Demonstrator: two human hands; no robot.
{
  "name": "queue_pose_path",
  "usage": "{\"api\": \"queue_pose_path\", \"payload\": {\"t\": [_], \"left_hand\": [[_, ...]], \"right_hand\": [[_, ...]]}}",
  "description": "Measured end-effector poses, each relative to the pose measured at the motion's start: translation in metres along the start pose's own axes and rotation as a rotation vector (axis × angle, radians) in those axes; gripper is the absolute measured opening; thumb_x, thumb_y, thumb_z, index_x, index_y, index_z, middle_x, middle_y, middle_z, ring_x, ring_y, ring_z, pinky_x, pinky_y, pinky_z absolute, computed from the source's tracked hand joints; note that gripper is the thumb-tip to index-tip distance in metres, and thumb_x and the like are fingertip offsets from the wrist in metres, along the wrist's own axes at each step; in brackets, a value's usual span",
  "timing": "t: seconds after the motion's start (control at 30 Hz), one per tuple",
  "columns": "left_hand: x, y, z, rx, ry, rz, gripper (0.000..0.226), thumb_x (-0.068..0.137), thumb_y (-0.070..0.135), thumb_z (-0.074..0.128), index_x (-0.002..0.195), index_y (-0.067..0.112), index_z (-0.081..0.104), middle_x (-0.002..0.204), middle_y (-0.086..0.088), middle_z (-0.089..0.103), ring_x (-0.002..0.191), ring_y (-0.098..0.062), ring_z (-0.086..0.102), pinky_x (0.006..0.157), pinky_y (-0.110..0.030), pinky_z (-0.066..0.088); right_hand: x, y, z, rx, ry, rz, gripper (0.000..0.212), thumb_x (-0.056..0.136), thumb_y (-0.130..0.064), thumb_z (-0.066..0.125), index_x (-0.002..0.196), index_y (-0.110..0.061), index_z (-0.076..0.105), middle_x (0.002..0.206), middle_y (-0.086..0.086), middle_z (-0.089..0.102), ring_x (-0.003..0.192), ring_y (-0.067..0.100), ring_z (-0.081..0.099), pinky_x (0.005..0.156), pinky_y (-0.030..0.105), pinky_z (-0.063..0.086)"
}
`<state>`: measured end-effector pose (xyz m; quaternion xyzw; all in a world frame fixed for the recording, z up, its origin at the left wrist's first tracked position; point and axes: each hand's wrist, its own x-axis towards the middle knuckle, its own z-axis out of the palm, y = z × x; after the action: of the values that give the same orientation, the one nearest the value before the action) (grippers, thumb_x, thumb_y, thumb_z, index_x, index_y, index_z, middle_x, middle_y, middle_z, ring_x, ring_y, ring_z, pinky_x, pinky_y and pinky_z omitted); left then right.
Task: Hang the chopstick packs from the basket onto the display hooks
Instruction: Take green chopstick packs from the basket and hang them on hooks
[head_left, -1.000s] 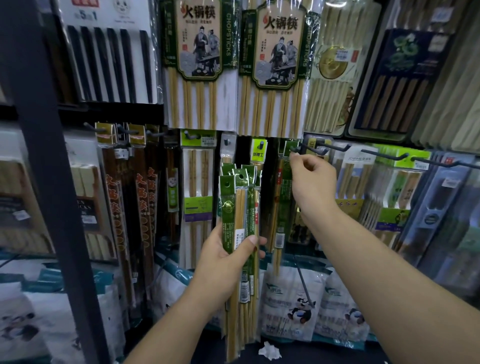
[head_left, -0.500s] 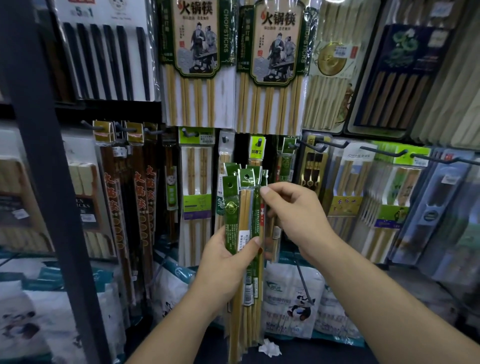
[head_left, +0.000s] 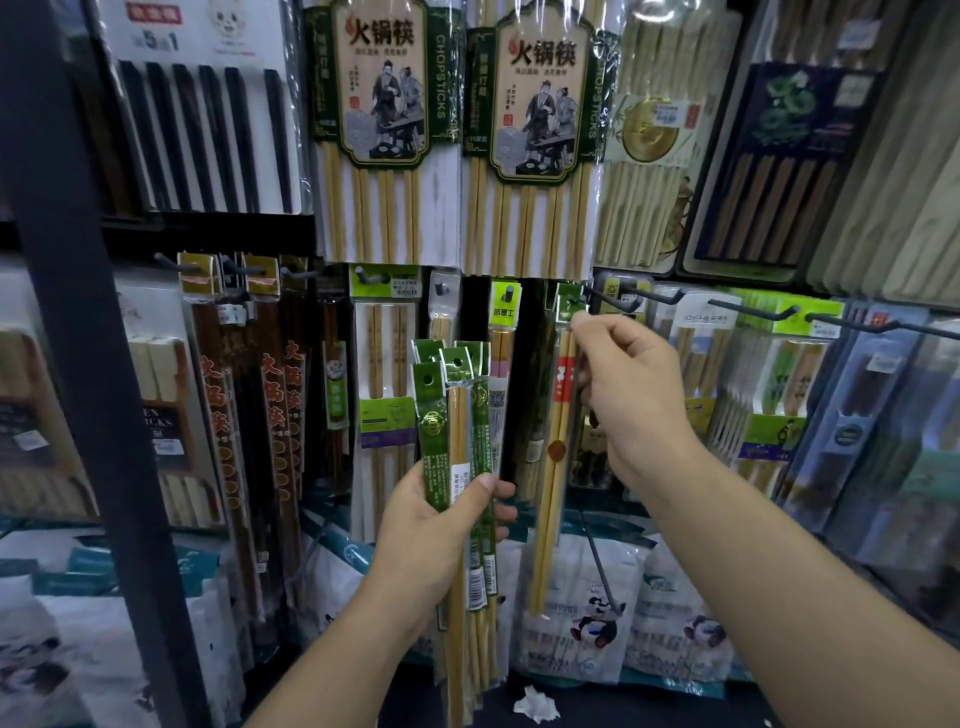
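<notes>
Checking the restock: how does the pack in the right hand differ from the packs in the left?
The right hand pinches one pack by its top, up at a hook; the left hand grips several packs round their middle. The one pack shows red print; the left packs show green side strips. All have green headers.

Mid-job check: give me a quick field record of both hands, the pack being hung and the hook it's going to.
left hand: grips the bundle of packs upright in front of the display
right hand: pinches the single pack near its top
single pack: hangs straight down, green header raised to the hook's tip
hook: dark wire, tip at the header; cannot tell whether it has entered the hole
basket: not in view
</notes>
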<state>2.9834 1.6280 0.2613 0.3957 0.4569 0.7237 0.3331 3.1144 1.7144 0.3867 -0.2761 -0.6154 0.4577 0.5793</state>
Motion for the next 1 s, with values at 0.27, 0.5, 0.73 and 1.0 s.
{"api": "queue_pose_path", "payload": {"t": [0.27, 0.5, 0.73, 1.0], "left_hand": [[-0.003, -0.001, -0.002, 0.025, -0.019, -0.014, 0.018, 0.100, 0.013, 0.064, 0.116, 0.008, 0.062, 0.098, -0.010, 0.079, 0.086, -0.027, 0.077, 0.072, -0.035, 0.064], [-0.003, 0.000, -0.003, 0.027, -0.008, -0.021, 0.017, 0.100, 0.012, 0.064, 0.116, 0.007, 0.063, 0.098, -0.011, 0.079, 0.085, -0.027, 0.077, 0.074, -0.039, 0.064], [-0.002, 0.000, -0.002, 0.036, -0.002, -0.018, 0.018, 0.099, 0.013, 0.065, 0.115, 0.006, 0.062, 0.097, -0.009, 0.080, 0.084, -0.026, 0.077, 0.070, -0.033, 0.063], [-0.002, -0.002, -0.004, 0.034, -0.017, -0.020, 0.018, 0.100, 0.014, 0.065, 0.117, 0.010, 0.062, 0.099, -0.009, 0.080, 0.086, -0.026, 0.078, 0.072, -0.034, 0.063]], "right_hand": [[0.003, -0.003, -0.001, -0.027, 0.011, -0.068, 0.031, 0.100, -0.024, 0.061, 0.072, -0.017, 0.070, 0.062, -0.002, 0.048, 0.056, 0.008, 0.046, 0.059, 0.023, 0.047], [0.005, 0.000, -0.004, -0.027, 0.042, -0.090, 0.028, 0.101, -0.026, 0.060, 0.079, -0.013, 0.072, 0.062, -0.005, 0.051, 0.057, 0.007, 0.048, 0.059, 0.020, 0.049], [0.014, 0.009, -0.003, -0.059, 0.067, -0.065, 0.039, 0.102, -0.029, 0.060, 0.069, -0.007, 0.060, 0.052, -0.008, 0.038, 0.048, 0.007, 0.037, 0.055, 0.007, 0.044], [0.013, 0.009, -0.002, -0.071, 0.092, -0.100, 0.044, 0.101, -0.034, 0.060, 0.064, -0.011, 0.055, 0.052, -0.007, 0.035, 0.048, 0.008, 0.035, 0.056, 0.014, 0.045]]}}
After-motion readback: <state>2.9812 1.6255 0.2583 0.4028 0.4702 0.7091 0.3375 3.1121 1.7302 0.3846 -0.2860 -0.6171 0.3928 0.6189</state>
